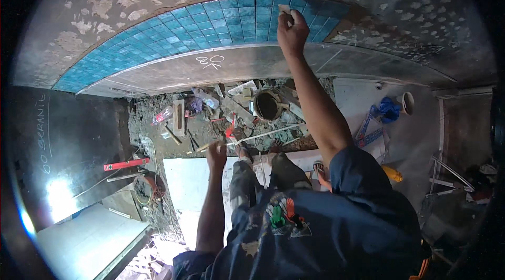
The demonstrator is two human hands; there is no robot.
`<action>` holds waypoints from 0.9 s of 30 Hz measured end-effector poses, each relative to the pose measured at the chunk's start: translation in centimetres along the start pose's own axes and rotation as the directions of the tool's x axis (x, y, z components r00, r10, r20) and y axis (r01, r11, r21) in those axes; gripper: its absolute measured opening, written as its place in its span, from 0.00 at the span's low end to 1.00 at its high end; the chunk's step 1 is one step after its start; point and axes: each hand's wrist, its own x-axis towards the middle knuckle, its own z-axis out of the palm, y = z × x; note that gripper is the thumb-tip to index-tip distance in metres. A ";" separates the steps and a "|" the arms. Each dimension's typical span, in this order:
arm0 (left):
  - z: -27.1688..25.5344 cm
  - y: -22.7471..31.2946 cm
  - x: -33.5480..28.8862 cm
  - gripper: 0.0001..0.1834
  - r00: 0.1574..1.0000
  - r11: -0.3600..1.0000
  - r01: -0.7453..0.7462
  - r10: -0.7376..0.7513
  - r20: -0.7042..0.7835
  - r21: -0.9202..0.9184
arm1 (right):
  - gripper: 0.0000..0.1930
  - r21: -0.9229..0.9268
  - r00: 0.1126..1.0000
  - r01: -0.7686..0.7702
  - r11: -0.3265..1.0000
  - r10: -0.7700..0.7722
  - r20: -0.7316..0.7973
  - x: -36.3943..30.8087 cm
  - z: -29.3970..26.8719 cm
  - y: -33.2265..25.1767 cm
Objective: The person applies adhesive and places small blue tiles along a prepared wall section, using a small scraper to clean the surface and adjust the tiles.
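My right arm reaches up to the wall, where a band of glossy blue-green tiles (221, 22) runs along a curved-looking strip. Pinched in my right hand (293, 33) is a small flat pale piece (284, 8), which lies over the upper tile rows; whether it touches them is hard to tell. Lower down, my left hand (216, 156) hangs in front of my body with its fingers curled. What it holds, if anything, cannot be made out. Near its fingertips, a red object (230, 132) shows against the floor debris.
Rubble, wood offcuts and a dark round bucket (268, 105) cover the floor below the wall. A red spirit level (126, 164) leans at the left, above another bucket (149, 188). To the right are a blue bag (388, 110), a pale bucket (407, 103) and a yellow container (392, 173).
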 end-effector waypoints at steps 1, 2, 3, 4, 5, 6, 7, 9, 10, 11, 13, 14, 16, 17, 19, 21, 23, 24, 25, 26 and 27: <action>0.7 6.3 6.7 0.12 0.984 0.975 -0.140 0.118 -0.133 -0.173 | 0.10 -0.038 0.996 0.073 0.997 -0.075 -0.040 0.0 -0.3 0.9; 0.6 12.4 13.1 0.13 0.960 0.954 -0.254 0.228 -0.162 -0.158 | 0.09 -0.057 0.996 0.071 0.996 -0.073 -0.044 0.1 -0.7 1.4; 0.0 15.7 18.5 0.13 0.906 0.909 -0.399 0.369 -0.210 -0.125 | 0.09 0.034 0.994 0.100 0.994 -0.098 -0.054 0.1 0.1 0.7; -0.2 20.6 23.0 0.13 0.821 0.849 -0.515 0.449 -0.353 -0.119 | 0.08 0.107 0.990 0.124 0.986 -0.117 -0.074 0.2 0.5 0.8; -0.2 24.3 26.6 0.12 0.728 0.794 -0.603 0.506 -0.463 -0.081 | 0.08 0.175 0.986 0.151 0.973 -0.136 -0.094 0.3 0.8 1.1; -0.7 26.8 29.8 0.12 0.648 0.706 -0.696 0.540 -0.537 -0.130 | 0.08 0.169 0.978 0.193 0.967 -0.175 -0.114 0.6 1.7 0.7; -0.9 29.1 32.1 0.11 0.597 0.689 -0.721 0.569 -0.565 -0.068 | 0.07 0.153 0.967 0.233 0.960 -0.212 -0.139 1.0 2.4 0.8; -0.3 32.2 35.1 0.09 0.590 0.675 -0.732 0.557 -0.584 -0.095 | 0.06 0.105 0.953 0.277 0.955 -0.260 -0.153 1.1 2.9 2.0; 0.6 33.3 36.0 0.09 0.624 0.682 -0.716 0.529 -0.575 -0.150 | 0.06 0.080 0.951 0.287 0.954 -0.274 -0.145 1.5 3.3 2.7; 1.5 34.2 36.4 0.09 0.655 0.684 -0.701 0.504 -0.563 -0.203 | 0.06 0.054 0.947 0.298 0.953 -0.288 -0.141 1.8 3.5 3.3; 2.8 35.2 36.5 0.10 0.678 0.686 -0.682 0.465 -0.569 -0.252 | 0.06 -0.009 0.939 0.319 0.948 -0.318 -0.132 2.2 3.6 3.8; 3.2 35.5 36.6 0.11 0.689 0.687 -0.672 0.444 -0.572 -0.276 | 0.06 -0.016 0.930 0.338 0.941 -0.337 -0.147 2.4 3.8 3.8; 3.6 35.3 36.8 0.11 0.654 0.682 -0.691 0.450 -0.608 -0.240 | 0.07 -0.011 0.917 0.369 0.929 -0.366 -0.160 2.6 4.0 3.4; 3.8 34.9 37.0 0.12 0.636 0.680 -0.699 0.451 -0.626 -0.220 | 0.07 0.002 0.913 0.381 0.924 -0.376 -0.159 2.6 4.1 3.0; 4.1 34.5 37.4 0.12 0.674 0.674 -0.681 0.423 -0.605 -0.286 | 0.06 0.023 0.908 0.396 0.918 -0.388 -0.155 2.7 4.2 2.8; 4.2 34.2 37.7 0.13 0.690 0.667 -0.673 0.412 -0.595 -0.320 | 0.06 0.041 0.908 0.402 0.915 -0.393 -0.148 2.6 4.3 3.1; 4.4 34.4 37.7 0.13 0.690 0.656 -0.679 0.417 -0.592 -0.329 | 0.07 0.022 0.924 0.371 0.928 -0.366 -0.110 2.4 4.2 3.6; 4.5 34.5 37.7 0.13 0.689 0.663 -0.677 0.417 -0.592 -0.321 | 0.08 0.012 0.931 0.355 0.935 -0.353 -0.092 2.4 4.2 3.9; 4.5 34.5 37.6 0.14 0.689 0.671 -0.673 0.418 -0.592 -0.311 | 0.08 0.003 0.932 0.351 0.936 -0.349 -0.096 2.3 4.3 4.0; 4.5 34.6 37.5 0.14 0.689 0.679 -0.670 0.418 -0.592 -0.301 | 0.08 -0.007 0.933 0.346 0.938 -0.345 -0.100 2.3 4.3 4.1; 4.5 34.9 37.4 0.14 0.687 0.679 -0.672 0.421 -0.592 -0.297 | 0.08 -0.018 0.934 0.342 0.939 -0.342 -0.104 2.3 4.3 4.2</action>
